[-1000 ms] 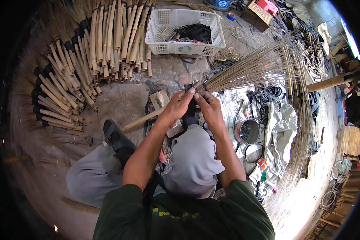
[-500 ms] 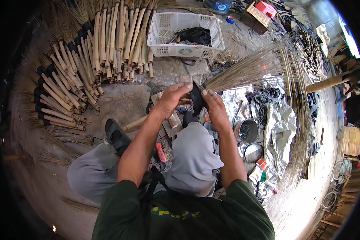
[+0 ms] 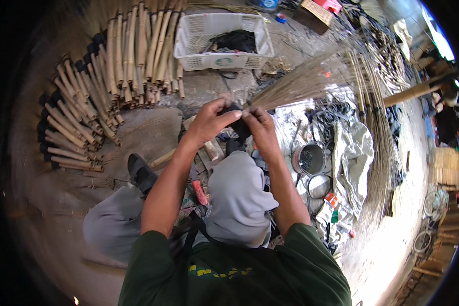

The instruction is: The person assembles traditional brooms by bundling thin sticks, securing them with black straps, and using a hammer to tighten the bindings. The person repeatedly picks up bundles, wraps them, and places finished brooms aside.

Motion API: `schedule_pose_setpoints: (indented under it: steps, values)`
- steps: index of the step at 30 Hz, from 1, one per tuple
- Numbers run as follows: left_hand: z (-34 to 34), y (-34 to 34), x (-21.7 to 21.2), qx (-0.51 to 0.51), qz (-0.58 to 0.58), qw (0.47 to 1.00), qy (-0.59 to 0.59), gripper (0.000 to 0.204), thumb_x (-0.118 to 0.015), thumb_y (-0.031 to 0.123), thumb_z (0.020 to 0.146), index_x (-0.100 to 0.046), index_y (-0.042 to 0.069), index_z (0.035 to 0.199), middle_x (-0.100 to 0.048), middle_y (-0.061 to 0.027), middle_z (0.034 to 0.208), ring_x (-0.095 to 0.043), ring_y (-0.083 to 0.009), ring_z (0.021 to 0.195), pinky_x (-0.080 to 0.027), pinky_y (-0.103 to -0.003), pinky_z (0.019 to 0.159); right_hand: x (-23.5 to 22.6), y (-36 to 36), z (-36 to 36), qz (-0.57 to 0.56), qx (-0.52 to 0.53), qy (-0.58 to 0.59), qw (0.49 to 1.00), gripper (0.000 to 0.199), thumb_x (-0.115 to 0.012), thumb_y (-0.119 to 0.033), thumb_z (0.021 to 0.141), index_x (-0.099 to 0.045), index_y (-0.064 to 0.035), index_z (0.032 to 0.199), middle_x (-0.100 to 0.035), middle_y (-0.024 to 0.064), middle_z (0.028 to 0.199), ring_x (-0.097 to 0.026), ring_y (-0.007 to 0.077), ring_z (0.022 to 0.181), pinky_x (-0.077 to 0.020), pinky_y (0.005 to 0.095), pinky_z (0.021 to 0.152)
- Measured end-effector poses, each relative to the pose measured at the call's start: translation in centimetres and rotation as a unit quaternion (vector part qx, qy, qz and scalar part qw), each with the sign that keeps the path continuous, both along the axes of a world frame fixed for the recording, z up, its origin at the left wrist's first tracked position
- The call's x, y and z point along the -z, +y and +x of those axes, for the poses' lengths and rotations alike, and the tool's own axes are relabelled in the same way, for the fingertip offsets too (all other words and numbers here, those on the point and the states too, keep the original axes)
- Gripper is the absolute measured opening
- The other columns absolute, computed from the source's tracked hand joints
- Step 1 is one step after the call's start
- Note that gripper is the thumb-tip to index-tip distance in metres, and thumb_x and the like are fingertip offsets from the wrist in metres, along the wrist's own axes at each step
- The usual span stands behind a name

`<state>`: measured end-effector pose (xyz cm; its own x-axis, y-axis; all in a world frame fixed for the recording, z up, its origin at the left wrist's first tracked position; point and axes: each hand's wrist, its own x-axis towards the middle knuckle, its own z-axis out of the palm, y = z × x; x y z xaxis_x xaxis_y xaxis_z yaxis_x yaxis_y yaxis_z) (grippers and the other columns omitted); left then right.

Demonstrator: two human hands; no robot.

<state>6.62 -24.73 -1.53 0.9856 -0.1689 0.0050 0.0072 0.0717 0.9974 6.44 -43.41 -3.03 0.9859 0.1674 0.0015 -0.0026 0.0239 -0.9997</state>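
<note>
A black flexible piece, like a strip of rubber (image 3: 241,129), is bent between my two hands in front of my knee. My left hand (image 3: 209,122) is closed on its left side, thumb pointing right across it. My right hand (image 3: 261,128) pinches its right side, close to the narrow end of a fan-shaped bundle of thin broom bristles (image 3: 303,79). The bristles spread away to the upper right. How the black piece meets the bundle's end is hidden by my fingers.
Many bamboo-handled brooms (image 3: 132,56) lie at the far left. A white plastic crate (image 3: 224,62) holds dark material. On my right are a metal can (image 3: 309,159) of small dark pieces, a whitish sheet (image 3: 352,158) and a long bristle heap (image 3: 380,148). A red-handled tool (image 3: 199,192) lies by my knee.
My left hand has rolled over, its thumb now lying across toward my right hand. The black piece, earlier upright and hanging between my hands, is folded over. The whole view has shifted slightly.
</note>
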Motion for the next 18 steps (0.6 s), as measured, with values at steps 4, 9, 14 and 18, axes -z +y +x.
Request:
schedule_pose_setpoints:
  steps: [4, 9, 14, 18]
  values:
    - [-1.3, 0.1, 3.5, -0.045, 0.018, 0.999, 0.002, 0.016, -0.072, 0.018, 0.096, -0.067, 0.002, 0.096, -0.063, 0.0045, 0.078, -0.054, -0.0032, 0.072, -0.046, -0.023, 0.065, 3.1, -0.6, -1.4, -0.052, -0.05, 0.02, 0.997, 0.022, -0.068, -0.022, 0.102, -0.065, -0.0007, 0.097, -0.062, -0.0009, 0.086, -0.053, 0.0078, 0.081, -0.0457, 0.0275, 0.071]
    - [-2.9, -0.4, 8.9, -0.18, -0.035, 0.982, 0.04, 0.019, -0.064, 0.016, 0.101, -0.056, 0.004, 0.089, -0.055, 0.0042, 0.073, -0.049, -0.0041, 0.064, -0.044, -0.025, 0.06, 6.9, 0.1, -3.3, -0.055, -0.146, 0.153, 0.976, 0.024, -0.07, -0.026, 0.101, -0.068, -0.0023, 0.099, -0.063, -0.0011, 0.087, -0.053, 0.0087, 0.085, -0.0465, 0.0295, 0.075]
    - [-0.7, -0.4, 12.4, -0.179, -0.018, 0.976, 0.124, 0.029, -0.061, 0.032, 0.106, -0.06, 0.004, 0.103, -0.065, -0.0009, 0.089, -0.06, -0.0084, 0.079, -0.049, -0.027, 0.071, 8.8, -0.2, -3.1, -0.029, -0.071, 0.164, 0.983, 0.019, -0.067, -0.022, 0.103, -0.068, -0.0034, 0.102, -0.063, -0.0026, 0.091, -0.054, 0.007, 0.087, -0.0466, 0.0267, 0.078]
    - [0.8, 0.3, 12.5, -0.049, -0.114, 0.969, 0.215, 0.055, -0.049, 0.048, 0.109, -0.063, 0.0, 0.132, -0.07, -0.0079, 0.119, -0.066, -0.0123, 0.099, -0.054, -0.029, 0.086, 8.9, -1.1, -2.2, 0.038, -0.002, 0.184, 0.982, 0.015, -0.064, -0.017, 0.104, -0.069, -0.0035, 0.11, -0.067, -0.001, 0.097, -0.06, 0.0074, 0.088, -0.0487, 0.0235, 0.081]
